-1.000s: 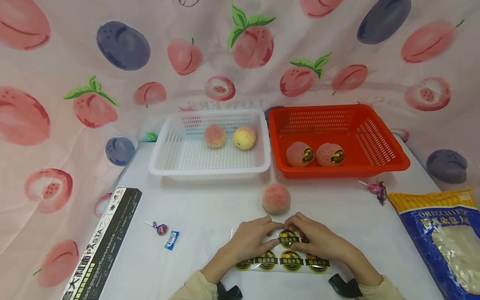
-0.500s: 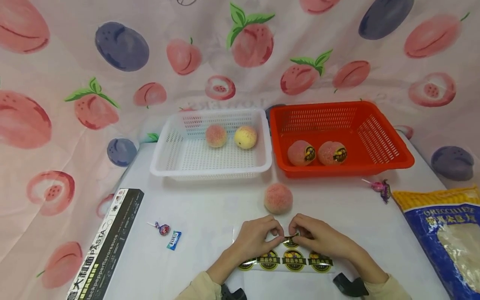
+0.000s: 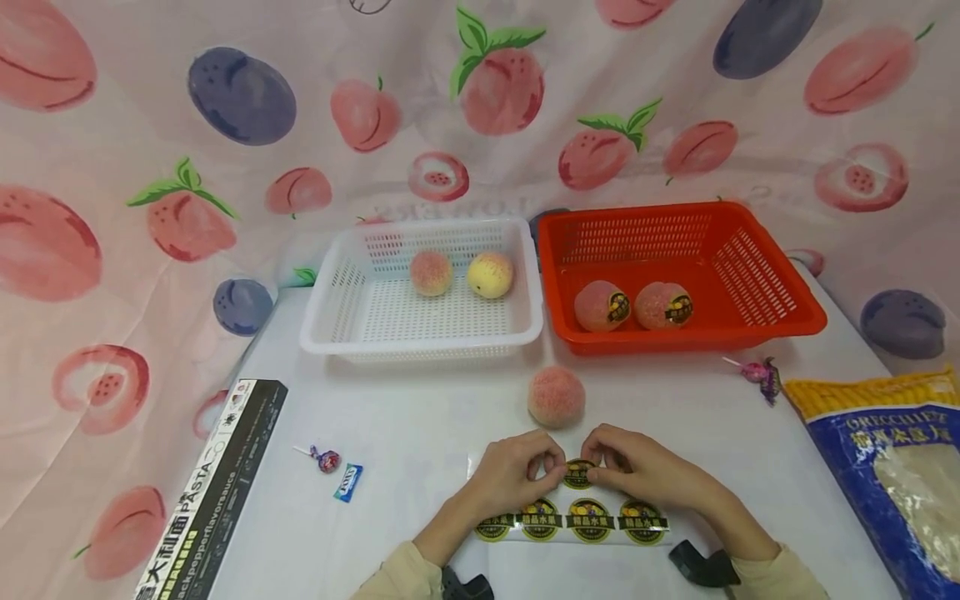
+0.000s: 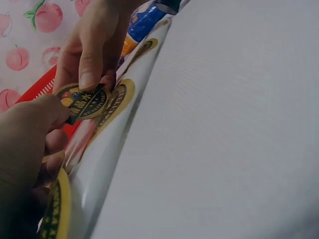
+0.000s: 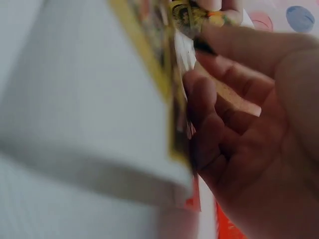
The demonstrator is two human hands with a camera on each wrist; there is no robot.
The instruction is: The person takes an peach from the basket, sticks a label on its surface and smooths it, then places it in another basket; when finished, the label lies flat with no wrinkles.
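Note:
A round black-and-gold fruit sticker [image 3: 579,474] is stretched between both hands in the head view. My left hand [image 3: 517,477] pinches its left edge and my right hand [image 3: 647,471] pinches its right edge. The left wrist view shows the sticker [image 4: 84,102] with a thumb on each side, raised over the glossy sticker sheet [image 3: 564,503]. Several more round stickers line the sheet's near row. Just beyond the fingers sits a pink peach [image 3: 557,397]. The curled sheet [image 5: 99,99] fills much of the right wrist view, partly blurred.
At the back, a white basket [image 3: 420,343] holds two peaches, and a red basket [image 3: 750,337] holds two stickered peaches. Left lie a pasta box [image 3: 217,492], a lollipop [image 3: 327,461] and a small blue packet [image 3: 348,482]. Right are another lollipop [image 3: 753,372] and a pasta bag [image 3: 885,467].
The hands have drawn slightly apart at the sheet's far row, and the sticker between them has tilted up and now faces the head camera. The baskets and peaches have stayed put.

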